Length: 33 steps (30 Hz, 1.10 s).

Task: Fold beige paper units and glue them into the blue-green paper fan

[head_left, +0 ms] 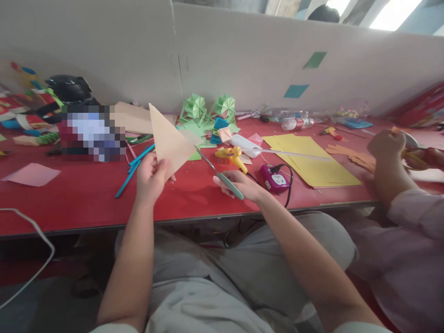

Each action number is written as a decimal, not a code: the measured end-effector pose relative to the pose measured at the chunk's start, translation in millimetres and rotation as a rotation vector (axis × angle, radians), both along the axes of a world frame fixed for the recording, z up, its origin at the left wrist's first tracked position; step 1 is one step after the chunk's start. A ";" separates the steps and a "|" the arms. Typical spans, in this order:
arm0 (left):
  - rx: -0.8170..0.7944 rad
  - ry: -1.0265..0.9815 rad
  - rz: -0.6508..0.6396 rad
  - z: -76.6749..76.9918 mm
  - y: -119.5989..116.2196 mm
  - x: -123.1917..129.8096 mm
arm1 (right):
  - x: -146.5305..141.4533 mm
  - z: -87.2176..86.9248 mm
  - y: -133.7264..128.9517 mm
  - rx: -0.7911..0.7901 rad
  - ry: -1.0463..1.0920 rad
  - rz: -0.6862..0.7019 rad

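My left hand [152, 178] pinches a light orange sheet of paper [170, 145], folded to a triangle, and holds it up above the red table. In my right hand [239, 182] is a pair of scissors [230, 185] with greenish handles. Its blades point up and left, with their tips at the right corner of the paper; whether they touch it I cannot tell. Just beyond my right hand lies a yellow glue gun [231, 156]. Blue paper strips [133, 171] are on the table by my left hand.
Green folded-paper models [194, 107] stand against the partition [243, 60]. Yellow sheets [308, 159] and a purple power socket [275, 178] with a black cord are to the right. Plastic bottles [297, 122] lie behind. A co-worker's hand [386, 143] works at the far right.
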<state>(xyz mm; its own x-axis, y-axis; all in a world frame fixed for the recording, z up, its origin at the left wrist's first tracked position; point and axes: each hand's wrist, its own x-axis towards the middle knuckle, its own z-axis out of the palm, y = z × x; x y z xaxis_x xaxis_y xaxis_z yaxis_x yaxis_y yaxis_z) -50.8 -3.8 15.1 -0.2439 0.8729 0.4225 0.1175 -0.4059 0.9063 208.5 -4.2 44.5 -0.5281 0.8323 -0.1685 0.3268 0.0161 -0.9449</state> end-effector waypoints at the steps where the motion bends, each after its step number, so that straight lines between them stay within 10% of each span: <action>1: -0.002 0.003 -0.008 0.2 -0.4 0.4 | -0.2 -0.6 0.0 0.001 0.004 -0.002; 33: -0.091 0.067 -0.069 -2.9 -2.5 0.1 | -2.1 -5.4 1.4 0.007 0.055 -0.031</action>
